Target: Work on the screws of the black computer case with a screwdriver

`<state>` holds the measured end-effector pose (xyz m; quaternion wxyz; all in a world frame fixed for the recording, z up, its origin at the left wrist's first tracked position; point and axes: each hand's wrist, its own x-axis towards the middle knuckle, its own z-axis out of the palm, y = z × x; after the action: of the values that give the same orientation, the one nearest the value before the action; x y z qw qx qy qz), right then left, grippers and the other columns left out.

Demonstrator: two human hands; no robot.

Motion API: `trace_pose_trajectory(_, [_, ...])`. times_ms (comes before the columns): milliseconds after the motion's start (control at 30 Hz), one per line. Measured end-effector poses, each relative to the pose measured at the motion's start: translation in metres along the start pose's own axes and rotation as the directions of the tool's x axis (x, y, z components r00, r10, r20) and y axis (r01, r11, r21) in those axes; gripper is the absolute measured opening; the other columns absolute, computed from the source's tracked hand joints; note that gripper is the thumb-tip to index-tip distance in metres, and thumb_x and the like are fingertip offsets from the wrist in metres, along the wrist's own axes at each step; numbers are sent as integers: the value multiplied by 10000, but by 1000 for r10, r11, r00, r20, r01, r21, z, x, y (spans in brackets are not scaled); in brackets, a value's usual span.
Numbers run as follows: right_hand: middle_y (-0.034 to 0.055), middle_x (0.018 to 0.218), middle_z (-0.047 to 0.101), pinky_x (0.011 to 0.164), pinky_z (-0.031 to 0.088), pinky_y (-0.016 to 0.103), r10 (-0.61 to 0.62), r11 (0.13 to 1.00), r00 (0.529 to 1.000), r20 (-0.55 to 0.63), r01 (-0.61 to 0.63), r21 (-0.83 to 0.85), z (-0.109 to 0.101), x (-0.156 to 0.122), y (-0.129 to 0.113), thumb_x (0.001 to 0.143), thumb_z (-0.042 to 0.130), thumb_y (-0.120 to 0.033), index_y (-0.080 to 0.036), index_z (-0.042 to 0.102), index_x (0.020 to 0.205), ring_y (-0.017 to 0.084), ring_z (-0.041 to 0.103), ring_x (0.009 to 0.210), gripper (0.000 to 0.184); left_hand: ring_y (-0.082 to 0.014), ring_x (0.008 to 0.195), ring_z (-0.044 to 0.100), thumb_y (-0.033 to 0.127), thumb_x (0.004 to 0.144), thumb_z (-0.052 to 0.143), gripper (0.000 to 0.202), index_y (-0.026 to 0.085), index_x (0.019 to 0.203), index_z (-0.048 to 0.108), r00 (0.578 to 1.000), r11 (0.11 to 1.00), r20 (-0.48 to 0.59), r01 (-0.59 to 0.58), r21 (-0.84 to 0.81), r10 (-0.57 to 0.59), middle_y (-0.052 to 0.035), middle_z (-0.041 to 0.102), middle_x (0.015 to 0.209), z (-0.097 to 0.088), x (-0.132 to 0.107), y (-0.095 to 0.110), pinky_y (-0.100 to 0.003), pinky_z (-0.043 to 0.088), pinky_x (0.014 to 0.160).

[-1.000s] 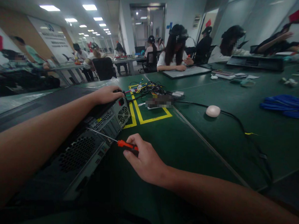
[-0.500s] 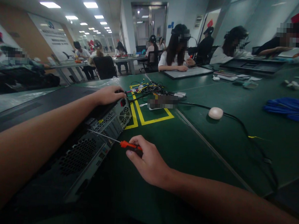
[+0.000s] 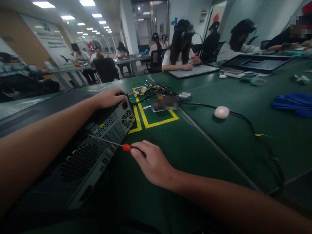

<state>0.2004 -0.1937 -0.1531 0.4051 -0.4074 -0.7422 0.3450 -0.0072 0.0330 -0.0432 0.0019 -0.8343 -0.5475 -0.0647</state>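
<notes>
A black computer case lies on its side at the left, its grey back panel with round fan grille facing right. My left hand rests on the far back corner of the case, fingers bent over the edge. My right hand is closed around a screwdriver with an orange and black handle. The thin shaft points left, and its tip meets the back of the case near the large mesh vent; the exact contact spot is too dark to make out.
Tangled cables lie beyond the case by yellow tape. A pale mouse-like object, a black cable and blue gloves or cloth lie to the right on the green table. A person works across it.
The view has shifted slightly, moving everything a little left and up. My right hand has turned around the screwdriver handle, hiding more of it. The left hand stays on the case corner.
</notes>
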Motion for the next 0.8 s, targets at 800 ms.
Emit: trace_pose_trajectory(800, [26, 931, 656, 792, 440, 333, 7, 997, 1000, 12, -8, 76, -2, -2, -6, 1062, 548, -279, -183, 656, 1045, 177, 603, 840, 145, -337, 1294, 641, 634, 876, 432, 673, 196, 1293, 728, 1000, 1000, 0, 0, -23, 0, -111, 722, 1356, -1, 0, -2, -386, 475, 1144])
